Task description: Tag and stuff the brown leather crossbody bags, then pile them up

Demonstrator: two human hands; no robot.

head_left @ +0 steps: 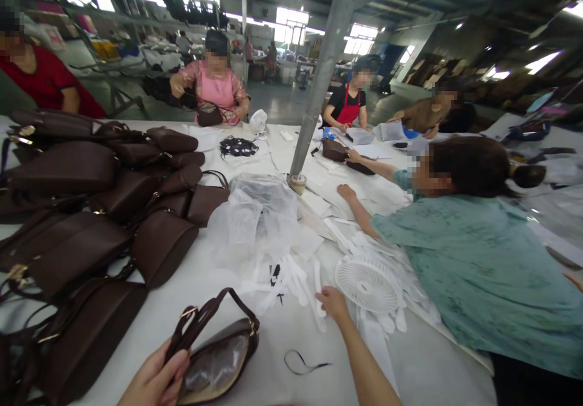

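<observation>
My left hand (157, 372) is closed around the folded strap of a dark brown handbag (243, 354). The bag's mouth gapes, showing clear plastic in a light-edged interior. At the middle of the table, my right hand (333, 304) pinches the lower part of a white strip (317, 278) with rounded ends. More such white strips (298, 281) lie just left of it, with small black pieces (275, 272) among them. A thin black cord loop (303, 363) rests on the white table (268, 357) between my hands.
Many brown handbags (68, 166) are piled on the left. Translucent white sheets (259, 212) lie ahead, before a metal post (314, 84). A white round fan (368, 281) is right of my hand. A co-worker in green (473, 242) leans in from the right; several others work opposite.
</observation>
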